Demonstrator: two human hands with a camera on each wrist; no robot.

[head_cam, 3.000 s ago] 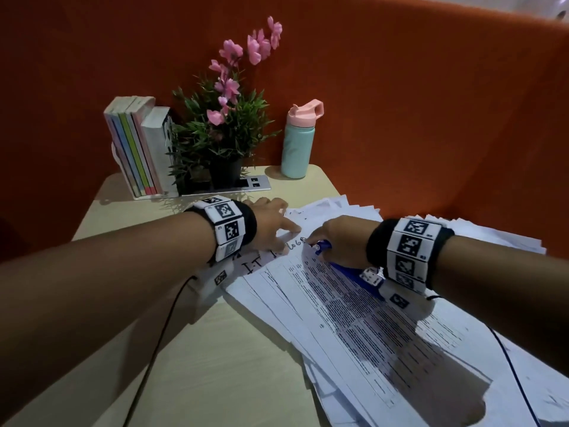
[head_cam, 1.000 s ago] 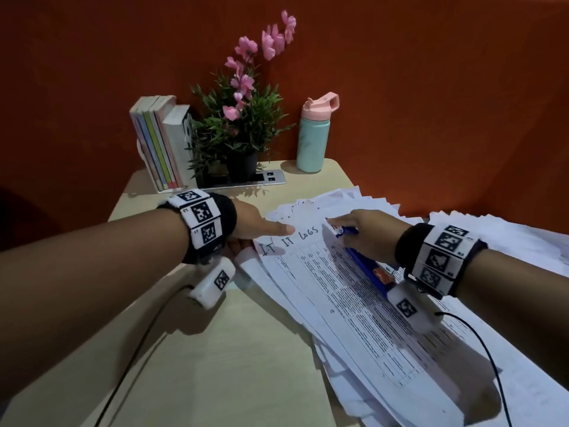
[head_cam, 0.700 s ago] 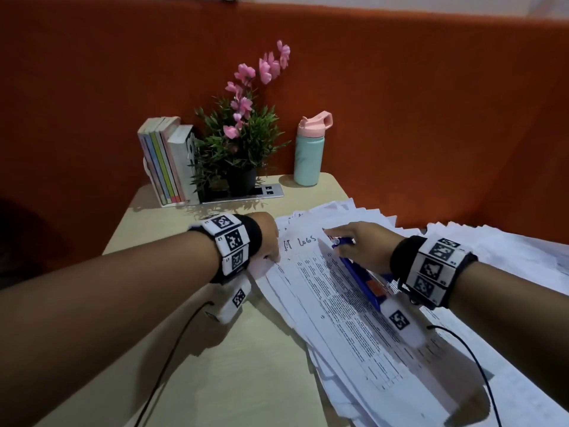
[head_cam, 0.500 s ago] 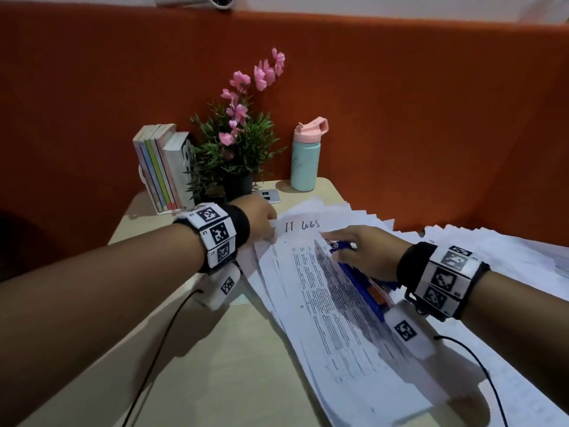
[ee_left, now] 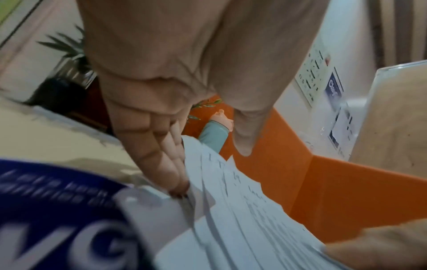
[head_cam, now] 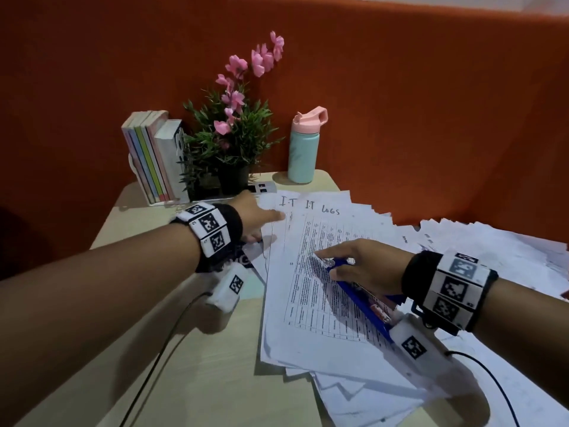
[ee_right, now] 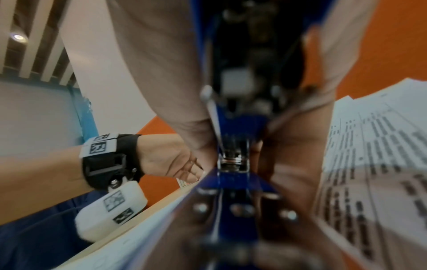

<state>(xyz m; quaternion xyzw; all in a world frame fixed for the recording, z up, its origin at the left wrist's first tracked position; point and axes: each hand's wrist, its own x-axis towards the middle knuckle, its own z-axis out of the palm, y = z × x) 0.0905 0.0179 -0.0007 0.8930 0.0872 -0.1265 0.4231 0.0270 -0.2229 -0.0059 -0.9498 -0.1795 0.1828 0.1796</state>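
Observation:
A thick stack of printed papers (head_cam: 308, 303) lies on the beige table (head_cam: 191, 380), its top sheet handwritten "IT IT logs". My left hand (head_cam: 261, 223) is at the stack's top-left corner. Its straight fingers (ee_left: 161, 160) lie against the edge of the papers (ee_left: 231, 210) and the thumb stretches over the top sheet. My right hand (head_cam: 326, 263) grips a blue stapler (head_cam: 360, 298) that rests across the middle of the top sheet. In the right wrist view the stapler (ee_right: 233, 182) fills the centre, with the sheet (ee_right: 369, 164) beside it.
Upright books (head_cam: 151, 158), a potted plant with pink flowers (head_cam: 231, 140) and a teal bottle with a pink lid (head_cam: 303, 149) stand at the back of the table. An orange partition (head_cam: 431, 118) walls the back and right. More loose papers (head_cam: 508, 251) spread to the right. A dark blue printed item (ee_left: 57, 219) lies under my left wrist.
The stack has swung to lie more squarely before me. My right hand with the stapler has come down from the top corner to mid-sheet. My left hand now sits at the top-left corner.

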